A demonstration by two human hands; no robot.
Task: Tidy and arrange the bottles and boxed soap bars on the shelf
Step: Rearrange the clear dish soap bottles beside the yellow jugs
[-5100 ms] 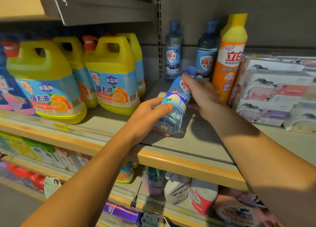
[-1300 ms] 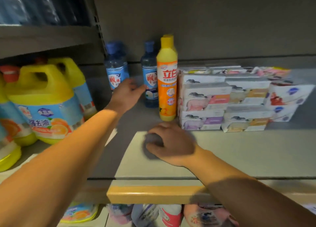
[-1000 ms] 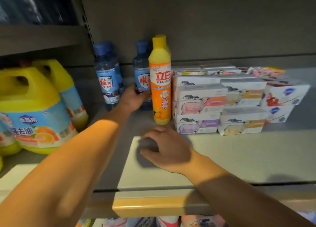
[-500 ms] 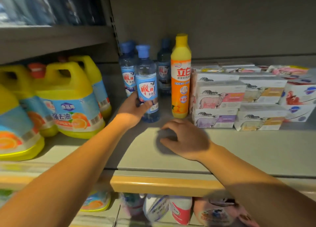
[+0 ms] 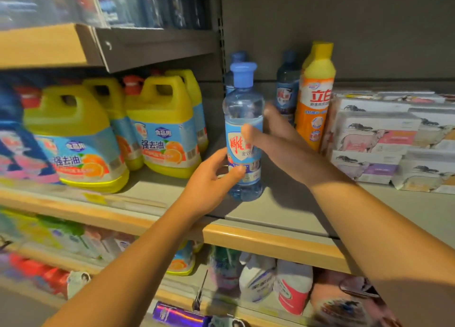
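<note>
On my far left I see big yellow plastic detergent jugs with handles and orange-fruit labels [image 5: 160,129], standing in rows on the grey metal shelf with a tan front lip [image 5: 270,243].

Next comes my left hand [image 5: 211,181]. It grips the lower part of the clear blue-capped plastic bottle with a blue and red label [image 5: 243,120]; the thumb curls across the front of the label near the base and the other fingers wrap round its left and back side. The bottle stands upright with its base on the shelf, near the front, just right of the jugs.

My right hand [image 5: 283,142] comes in from the right. Its thumb lies across the front of the label and its fingers reach behind the bottle, so it clasps the middle of the same bottle above my left hand.

Behind the held bottle, far back by the wall, another blue-capped bottle [image 5: 237,55] peeks out, mostly hidden. To the right and far back stands a dark blue bottle [image 5: 286,85], and just beside it a tall orange bottle with a yellow cap [image 5: 316,97].

Furthest right sit stacked white boxed soap bars printed with sheep [image 5: 374,134], touching the orange bottle's side.
</note>
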